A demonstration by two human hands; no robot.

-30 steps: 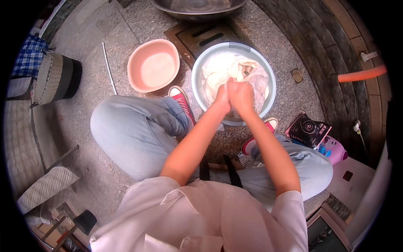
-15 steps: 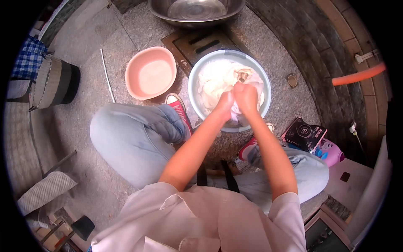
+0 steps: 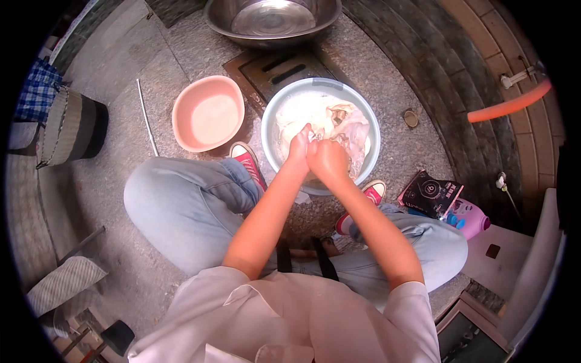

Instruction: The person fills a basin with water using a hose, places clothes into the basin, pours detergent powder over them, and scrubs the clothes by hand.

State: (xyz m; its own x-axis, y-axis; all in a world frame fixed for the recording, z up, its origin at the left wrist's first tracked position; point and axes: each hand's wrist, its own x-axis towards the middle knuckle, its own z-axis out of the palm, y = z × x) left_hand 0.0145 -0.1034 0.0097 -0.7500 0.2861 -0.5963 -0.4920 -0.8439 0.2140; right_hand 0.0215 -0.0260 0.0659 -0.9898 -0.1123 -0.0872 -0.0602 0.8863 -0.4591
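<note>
- At nine o'clock from the light-blue plastic tub (image 3: pixel 375 130), a striped woven basket (image 3: pixel 63 130) stands well apart.
- Nearer, between nine and ten, sits a pink plastic basin (image 3: pixel 209 115); toward eleven, a stainless-steel basin (image 3: pixel 272 19).
- My left hand (image 3: pixel 298 146), over the tub on its eight o'clock side, is curled with the thumb laid forward. Half a second ago it trailed my right; now it leads.
- A bunch of pale cloth (image 3: pixel 325 118) is gripped between my hands, the rest heaped in the tub. That swap, I judge, means the fabric is being rubbed fist against fist.
- My right hand (image 3: pixel 328 161), toward six, presses against the left, its fingers closed in a fist; their exact hold on the cloth I cannot tell.
- At four lie a black packet (image 3: pixel 430 195) and a pink plastic bottle (image 3: pixel 474 219); just before three, an orange hose (image 3: pixel 511 105).
</note>
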